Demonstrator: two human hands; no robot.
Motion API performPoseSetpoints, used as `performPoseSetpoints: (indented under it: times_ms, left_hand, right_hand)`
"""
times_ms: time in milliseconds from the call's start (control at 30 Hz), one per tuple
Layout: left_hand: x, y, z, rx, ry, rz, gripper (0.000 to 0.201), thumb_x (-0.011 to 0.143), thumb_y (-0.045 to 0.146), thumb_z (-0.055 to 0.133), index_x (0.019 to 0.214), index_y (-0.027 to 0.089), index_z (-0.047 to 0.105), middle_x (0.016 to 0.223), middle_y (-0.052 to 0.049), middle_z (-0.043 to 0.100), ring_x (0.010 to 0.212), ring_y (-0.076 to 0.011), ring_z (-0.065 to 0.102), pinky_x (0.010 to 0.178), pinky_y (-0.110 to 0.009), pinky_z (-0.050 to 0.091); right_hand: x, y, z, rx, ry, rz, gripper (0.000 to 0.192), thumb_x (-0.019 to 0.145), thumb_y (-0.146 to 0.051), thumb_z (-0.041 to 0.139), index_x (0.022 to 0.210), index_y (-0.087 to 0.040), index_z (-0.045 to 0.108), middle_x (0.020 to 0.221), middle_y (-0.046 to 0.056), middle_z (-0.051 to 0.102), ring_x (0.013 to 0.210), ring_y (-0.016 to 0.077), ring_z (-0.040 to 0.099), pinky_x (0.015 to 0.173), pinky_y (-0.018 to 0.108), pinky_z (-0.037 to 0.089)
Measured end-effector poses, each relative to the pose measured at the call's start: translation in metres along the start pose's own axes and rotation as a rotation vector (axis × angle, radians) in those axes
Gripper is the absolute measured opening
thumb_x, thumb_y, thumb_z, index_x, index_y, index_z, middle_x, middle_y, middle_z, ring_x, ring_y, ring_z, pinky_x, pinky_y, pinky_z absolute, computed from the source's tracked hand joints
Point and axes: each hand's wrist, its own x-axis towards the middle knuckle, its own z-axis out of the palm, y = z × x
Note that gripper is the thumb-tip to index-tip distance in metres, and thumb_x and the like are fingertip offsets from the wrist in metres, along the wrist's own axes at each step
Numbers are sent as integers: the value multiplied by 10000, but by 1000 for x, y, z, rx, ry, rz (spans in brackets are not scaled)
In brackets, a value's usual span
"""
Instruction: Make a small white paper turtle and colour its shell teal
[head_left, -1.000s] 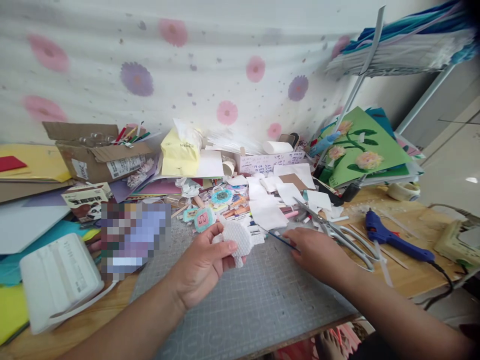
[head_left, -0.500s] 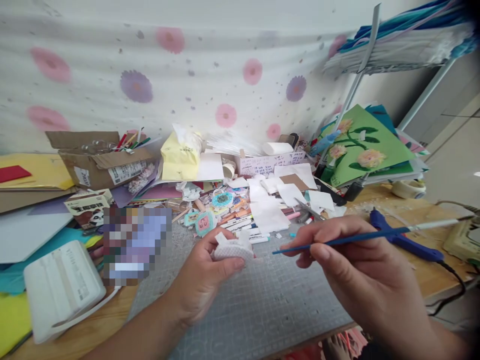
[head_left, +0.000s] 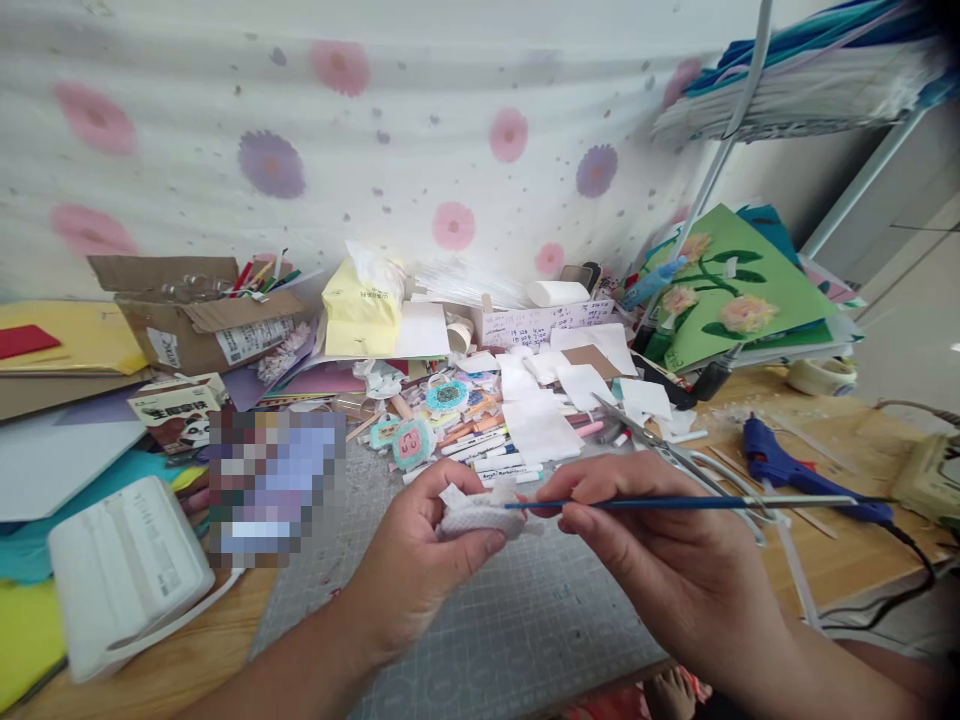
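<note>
My left hand [head_left: 420, 560] pinches a small white textured piece [head_left: 480, 517], like folded tissue or fabric, with loose flaps standing up at its top. What it is exactly I cannot make out. My right hand [head_left: 660, 550] grips a slim blue paintbrush [head_left: 667, 503] between thumb and fingers, bristles pointing right. The plain handle tip meets the right part of the white piece. Both hands are raised over a grey cutting mat [head_left: 525, 620].
Markers [head_left: 502, 470], paper scraps [head_left: 540, 425] and small decorated pieces [head_left: 414, 443] crowd the mat's far side. Scissors [head_left: 637, 430] and a blue glue gun [head_left: 795, 475] lie right. At left are a phone [head_left: 274, 490], a white box-shaped device [head_left: 127, 575] and a cardboard box [head_left: 202, 320].
My right hand has moved left, levelling the brush and bringing its handle tip to the white piece. My left hand has shifted slightly right with the piece.
</note>
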Motion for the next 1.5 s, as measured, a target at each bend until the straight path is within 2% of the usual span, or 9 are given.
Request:
performPoseSetpoints:
  times_ms: [167, 400, 567, 733, 933, 1200, 1400, 1500]
  left_hand:
    - [-3, 4, 2, 40, 4, 9, 303, 627, 224, 774, 754, 208, 499, 675, 64, 625, 573, -76, 515, 521, -174, 381]
    - [-2, 3, 2, 37, -66, 39, 277, 669, 259, 759, 759, 207, 503, 868, 3, 725, 815, -156, 636, 706, -249, 461]
    - [-4, 2, 2, 57, -32, -1, 330, 637, 284, 775, 764, 209, 479, 775, 16, 693, 693, -134, 608, 612, -227, 435]
    - [-5, 4, 3, 129, -16, 6, 337, 633, 303, 762, 772, 209, 470, 614, 60, 564, 527, -80, 469, 493, -188, 346]
    - [-5, 5, 3, 250, -19, 72, 288, 659, 343, 724, 765, 204, 495, 585, 66, 476, 518, -76, 386, 477, -184, 310]
    - [-6, 1, 1, 343, -30, 108, 305, 678, 421, 698, 763, 202, 504, 633, 29, 535, 574, -119, 453, 520, -222, 340]
    - [-4, 0, 1, 269, -17, 85, 323, 658, 407, 730, 832, 194, 560, 654, 29, 572, 596, -115, 468, 534, -208, 353]
    - [-4, 0, 1, 213, -3, 58, 341, 655, 399, 739, 873, 185, 589, 708, 13, 616, 642, -127, 500, 577, -217, 382]
  right_hand:
    - [2, -6, -3, 23, -14, -2, 145, 832, -91, 572, 872, -230, 583, 872, -8, 670, 829, 122, 650, 733, 222, 526]
    - [-2, -1, -4, -29, -78, 11, 200, 841, -91, 560, 939, -263, 538, 916, -19, 656, 849, 133, 643, 725, 257, 520]
    - [-2, -5, -4, 1, -38, 30, 168, 839, -103, 568, 907, -255, 552, 891, -21, 662, 833, 122, 647, 721, 229, 520]
    - [-1, -9, -2, 60, 17, 10, 194, 827, -90, 583, 906, -265, 554, 906, -39, 675, 846, 103, 646, 753, 194, 514]
    - [-2, -8, 0, 2, -15, -3, 192, 827, -74, 571, 907, -248, 560, 892, -30, 664, 843, 108, 644, 745, 201, 512]
    - [4, -7, -3, -114, -61, 49, 132, 828, -121, 584, 872, -246, 577, 838, -23, 671, 812, 121, 650, 695, 205, 510]
    - [4, -4, 0, 37, -64, 162, 77, 822, -158, 611, 828, -233, 595, 795, -16, 676, 733, 110, 649, 616, 182, 527]
    - [3, -3, -1, 144, -4, 174, 75, 825, -149, 607, 814, -221, 593, 798, -8, 675, 718, 109, 647, 640, 198, 539]
